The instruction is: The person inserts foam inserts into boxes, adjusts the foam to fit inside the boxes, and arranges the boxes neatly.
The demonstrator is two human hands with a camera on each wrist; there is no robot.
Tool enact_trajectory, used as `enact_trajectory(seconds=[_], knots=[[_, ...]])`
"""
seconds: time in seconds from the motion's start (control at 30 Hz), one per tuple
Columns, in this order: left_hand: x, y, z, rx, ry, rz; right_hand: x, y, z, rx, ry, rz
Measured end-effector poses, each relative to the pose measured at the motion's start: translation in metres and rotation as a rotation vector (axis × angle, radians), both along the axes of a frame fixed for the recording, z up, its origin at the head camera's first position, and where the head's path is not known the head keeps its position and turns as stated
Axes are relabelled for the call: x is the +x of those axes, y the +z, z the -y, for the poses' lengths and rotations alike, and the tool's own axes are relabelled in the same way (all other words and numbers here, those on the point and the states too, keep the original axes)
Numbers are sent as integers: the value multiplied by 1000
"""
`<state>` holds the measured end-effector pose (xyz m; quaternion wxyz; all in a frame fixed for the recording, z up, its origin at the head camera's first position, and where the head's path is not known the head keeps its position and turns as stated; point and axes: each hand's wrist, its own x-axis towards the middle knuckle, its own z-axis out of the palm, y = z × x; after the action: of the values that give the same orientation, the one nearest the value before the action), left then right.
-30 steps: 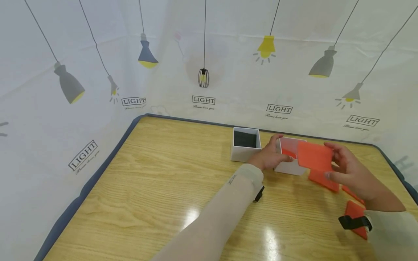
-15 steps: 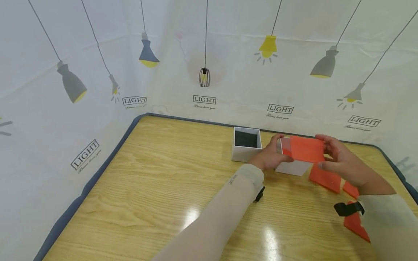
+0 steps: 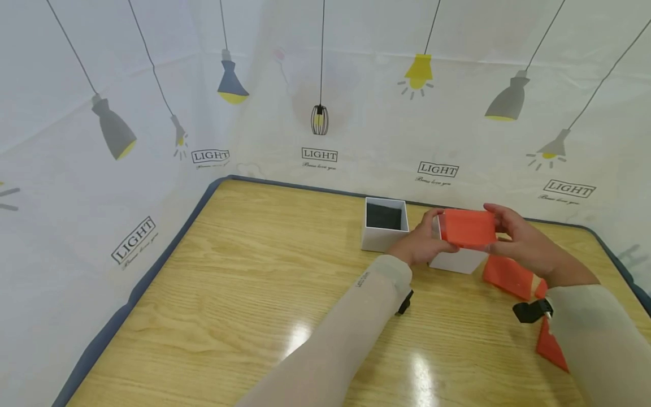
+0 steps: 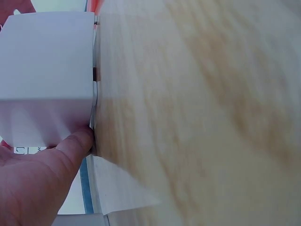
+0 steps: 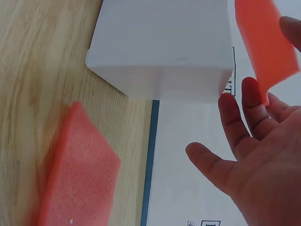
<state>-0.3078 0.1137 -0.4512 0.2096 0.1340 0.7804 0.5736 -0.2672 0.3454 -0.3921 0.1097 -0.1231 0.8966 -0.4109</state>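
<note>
1. Red sheet (image 3: 470,227): over the mouth of the gripped box (image 3: 458,261), contact unclear. The right hand (image 3: 524,240), half open, pinches its right end; the left hand (image 3: 419,243) curls round the box's left side.
2. Best, I judge: brace the box, square sheet to opening, lower without buckling.
3. Count: two white boxes, the second box (image 3: 383,238) left of the gripped one; one held sheet; at least three loose red pieces (image 3: 507,277) to its right.
</note>
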Motion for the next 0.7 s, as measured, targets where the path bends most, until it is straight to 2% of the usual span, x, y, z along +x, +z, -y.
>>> enact_trajectory(seconds=[0.37, 0.7], knots=[[2, 1, 0, -11, 9, 5, -12, -3, 4, 136, 2, 9], [1, 0, 0, -3, 10, 5, -12, -6, 5, 214, 14, -23]])
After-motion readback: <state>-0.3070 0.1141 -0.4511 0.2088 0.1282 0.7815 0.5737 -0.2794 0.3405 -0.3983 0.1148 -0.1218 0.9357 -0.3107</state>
